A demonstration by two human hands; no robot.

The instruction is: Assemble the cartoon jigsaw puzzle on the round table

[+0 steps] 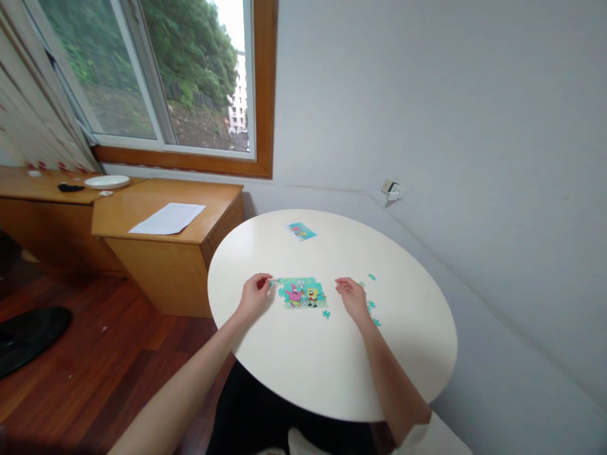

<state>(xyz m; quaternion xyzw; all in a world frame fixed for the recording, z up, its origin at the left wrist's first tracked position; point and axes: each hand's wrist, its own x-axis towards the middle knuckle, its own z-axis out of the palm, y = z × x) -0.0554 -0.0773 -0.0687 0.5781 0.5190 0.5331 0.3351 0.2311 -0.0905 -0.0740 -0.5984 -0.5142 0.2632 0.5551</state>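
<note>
A partly joined jigsaw puzzle (303,294) with cartoon figures on a teal ground lies flat on the round white table (303,373). At its upper left edge my left hand (256,294) is closed in a pinch on a small teal puzzle piece (272,283). My right hand (351,296) hovers to the puzzle's right, fingers bent, thumb and fingertips slightly apart, with nothing visible between them. One loose piece (326,314) lies just below the puzzle's lower right corner. Several more loose pieces (372,304) lie beside my right hand, some partly hidden by it.
Towards the table's far edge lies a small picture card (301,231) with similar cartoon figures. A wooden cabinet (161,272) stands at the left, bearing white paper (168,218) and a white plate (107,182). The wall (427,95), with a socket (391,188), runs behind the table.
</note>
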